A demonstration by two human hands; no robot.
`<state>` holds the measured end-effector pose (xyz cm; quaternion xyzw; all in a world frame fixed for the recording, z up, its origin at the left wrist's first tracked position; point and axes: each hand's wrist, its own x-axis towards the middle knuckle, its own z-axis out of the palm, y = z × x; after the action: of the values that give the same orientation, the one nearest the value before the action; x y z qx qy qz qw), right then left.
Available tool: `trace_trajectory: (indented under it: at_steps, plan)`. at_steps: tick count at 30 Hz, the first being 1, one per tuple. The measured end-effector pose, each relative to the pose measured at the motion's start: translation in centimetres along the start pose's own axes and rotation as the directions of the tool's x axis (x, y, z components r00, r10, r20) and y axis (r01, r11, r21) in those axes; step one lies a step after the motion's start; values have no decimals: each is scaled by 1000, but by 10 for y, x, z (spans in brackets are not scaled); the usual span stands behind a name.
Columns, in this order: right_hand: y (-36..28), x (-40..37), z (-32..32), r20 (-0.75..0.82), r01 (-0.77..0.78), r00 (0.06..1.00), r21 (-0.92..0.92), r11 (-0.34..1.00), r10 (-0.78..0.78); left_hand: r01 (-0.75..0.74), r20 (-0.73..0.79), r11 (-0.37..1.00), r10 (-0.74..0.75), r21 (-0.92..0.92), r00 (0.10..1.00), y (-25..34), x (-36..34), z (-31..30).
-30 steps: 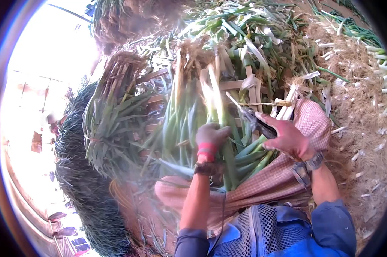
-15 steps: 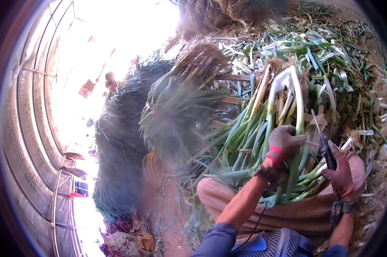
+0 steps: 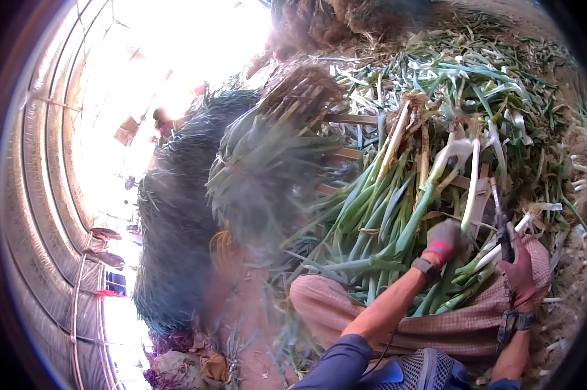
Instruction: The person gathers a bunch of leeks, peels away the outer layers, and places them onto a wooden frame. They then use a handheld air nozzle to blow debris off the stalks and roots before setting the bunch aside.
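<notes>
My left hand [image 3: 447, 238], in a gray glove with a red cuff, is closed around a green onion [image 3: 472, 179] whose white stem points up. Held in my gloved right hand [image 3: 518, 270] is a dark tool [image 3: 501, 224] with a thin metal tip, just right of that stem. Loose green onions [image 3: 378, 227] with long leaves lie to the left of my left hand and under it, over a pinkish checked cloth [image 3: 397, 328] across my lap. Smeared white streaks hide part of the stems above my left hand.
A bundle of onions [image 3: 267, 156] with roots upward lies on wooden slats [image 3: 345, 154]. Left of it stands a long stack of green leaves [image 3: 176, 240]. Trimmed scraps [image 3: 501, 84] cover the ground at the back right. A person [image 3: 163, 123] is in the bright background.
My left hand has moved slightly right and down, and the white stem it holds now stands further right. My right hand with the tool has shifted slightly right and down.
</notes>
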<state>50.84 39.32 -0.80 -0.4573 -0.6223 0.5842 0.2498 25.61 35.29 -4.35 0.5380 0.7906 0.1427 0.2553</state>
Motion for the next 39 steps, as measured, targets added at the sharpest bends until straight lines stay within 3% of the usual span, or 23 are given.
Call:
trace_trajectory:
  at_steps: [1, 2, 3, 7, 9, 10, 11, 12, 13, 14, 15, 17, 19, 20, 23, 26, 28, 30, 31, 32, 34, 36, 39]
  plan:
    - [-13, -6, 5, 73, 22, 997, 6, 1000, -22, 90, -46, 996, -89, 25, 995, -1, -9, 25]
    - [-27, -12, 13, 146, 43, 988, 13, 999, -45, 48, -39, 998, -47, 32, 998, -4, -18, 43]
    - [-28, -13, 14, 199, 2, 980, -155, 988, 30, -2, -19, 998, 3, 59, 1000, -3, -28, 64]
    - [-6, -6, 26, 220, 96, 975, -232, 968, -43, -155, -24, 969, 162, 192, 986, 4, -50, 124]
    - [-12, 0, 33, 298, 156, 953, -305, 940, -62, -273, -157, 962, 274, 27, 949, 0, -66, 132]
    - [-4, 1, 35, 341, 224, 934, -329, 917, -106, -179, -75, 973, 169, -147, 983, 5, -76, 110]
    - [-18, 1, 37, 329, 119, 944, -369, 922, 9, -203, -33, 967, 200, -152, 979, 3, -80, 101]
    - [-28, 1, 38, 321, 25, 940, -400, 916, 115, -193, 203, 981, 185, 21, 962, 14, -82, 69]
    - [-12, 4, 40, 235, 150, 970, -380, 913, -62, -228, 99, 973, 230, -36, 968, -3, -83, 72]
    - [-49, 6, 38, 188, -96, 954, -546, 832, 234, -195, 143, 980, 199, -41, 969, -4, -81, 43]
    - [-42, 7, 37, 154, -91, 965, -559, 824, 211, -239, -5, 969, 239, -69, 971, -15, -81, 30]
    - [-33, 6, 41, 118, -92, 974, -569, 817, 192, -124, -147, 992, 125, 20, 981, -33, -64, -1]
    - [-28, -2, 47, 298, 67, 954, -347, 936, 42, 22, -399, 978, 63, 206, 915, -56, -47, -26]
    - [-20, -4, 52, 306, 110, 952, -399, 910, 19, 45, -470, 963, 90, 267, 878, -62, -42, -41]
    - [-28, -2, 67, 203, 144, 977, -369, 918, -72, 120, -458, 925, 63, 360, 887, -90, -30, -29]
    - [-43, -1, 70, 327, 21, 935, -434, 900, 135, -31, -216, 778, 213, 628, 953, -85, -47, 2]
    - [-30, -1, 78, 392, 136, 919, -409, 903, 39, -155, 1, 833, 182, 531, 983, -73, -64, 19]
    - [-32, 1, 79, 363, 119, 930, -457, 881, 62, -219, 277, 954, 159, 204, 948, -50, -80, 18]
    - [-27, 3, 78, 383, 116, 920, -467, 877, 82, -324, 135, 918, 300, 230, 944, -60, -87, 31]
    - [-27, 4, 76, 400, 111, 911, -476, 872, 103, -328, 138, 917, 303, 228, 943, -61, -83, 30]
    - [-30, -1, 80, 431, 87, 890, -481, 872, 149, -152, 90, 956, 134, 250, 987, -70, -79, 24]
    - [-27, -1, 85, 383, 132, 917, -553, 823, 111, -121, -186, 967, 164, 226, 969, -77, -70, 9]
    - [-28, 2, 89, 446, 104, 879, -525, 845, 169, -1, -377, 976, 84, 217, 922, -87, -55, -12]
